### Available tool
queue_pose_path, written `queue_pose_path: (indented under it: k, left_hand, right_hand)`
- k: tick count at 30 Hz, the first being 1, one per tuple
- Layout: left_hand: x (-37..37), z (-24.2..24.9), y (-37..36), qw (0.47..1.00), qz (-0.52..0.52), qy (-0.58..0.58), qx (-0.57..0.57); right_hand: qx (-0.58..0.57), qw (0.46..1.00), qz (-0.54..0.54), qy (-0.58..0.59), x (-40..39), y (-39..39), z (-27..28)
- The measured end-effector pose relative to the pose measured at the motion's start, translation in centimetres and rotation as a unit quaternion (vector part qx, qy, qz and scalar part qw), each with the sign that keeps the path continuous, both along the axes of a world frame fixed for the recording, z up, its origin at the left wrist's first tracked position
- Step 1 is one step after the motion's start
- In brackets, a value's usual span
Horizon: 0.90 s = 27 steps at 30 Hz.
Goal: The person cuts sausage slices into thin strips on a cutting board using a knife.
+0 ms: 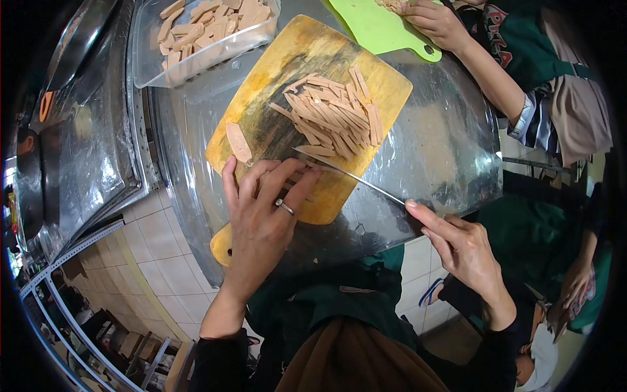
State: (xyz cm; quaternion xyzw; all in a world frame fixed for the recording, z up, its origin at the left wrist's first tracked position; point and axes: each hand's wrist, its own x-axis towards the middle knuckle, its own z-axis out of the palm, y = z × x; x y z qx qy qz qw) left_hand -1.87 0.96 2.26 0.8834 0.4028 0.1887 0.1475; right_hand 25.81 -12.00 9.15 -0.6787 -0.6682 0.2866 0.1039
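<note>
On the wooden cutting board [258, 98] lies a pile of thin pinkish-brown strips [333, 114]. My right hand [465, 251] is closed round the handle of a knife [375, 188], whose blade crosses the board's right edge with its tip at the lower side of the pile. My left hand [264, 202], with a ring on one finger, presses its curled fingertips on pieces at the board's lower part, close beside the blade; the fingers partly hide those pieces. One uncut flat slice [238, 143] lies just above the left fingertips.
A clear plastic container [196, 67] of thick slices stands at the upper left of the metal table [424, 130]. Top right, a co-worker's hand [434, 25] is over a green cutting board [366, 26]. Another person's hands are at lower right. A metal rack stands lower left.
</note>
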Motion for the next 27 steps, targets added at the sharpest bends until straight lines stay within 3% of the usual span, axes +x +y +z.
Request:
queue_pose_path:
  k: [3,6,10,22,27]
  left_hand:
    - [0.0,0.4,0.2,1.0,-0.003,-0.004,0.013]
    - [-0.2,0.5,0.6,0.997,0.029,-0.07,0.019]
    - [0.3,1.7,2.8,0.996,0.06,-0.063,0.026]
    - [1.3,1.1,6.0,0.997,-0.074,-0.006,0.033]
    - [1.3,0.6,6.5,0.984,-0.123,0.039,0.126]
  right_hand:
    - [0.025,1.0,-0.002,-0.013,-0.6,1.0,0.2]
    - [-0.023,1.0,-0.013,-0.001,-0.4,1.2,1.4]
    - [0.065,0.995,-0.043,0.066,0.4,-1.4,0.5]
    - [-0.047,0.996,-0.01,0.076,-1.0,-5.2,1.5]
    - [-0.021,0.999,0.029,0.039,-2.7,-3.9,1.0]
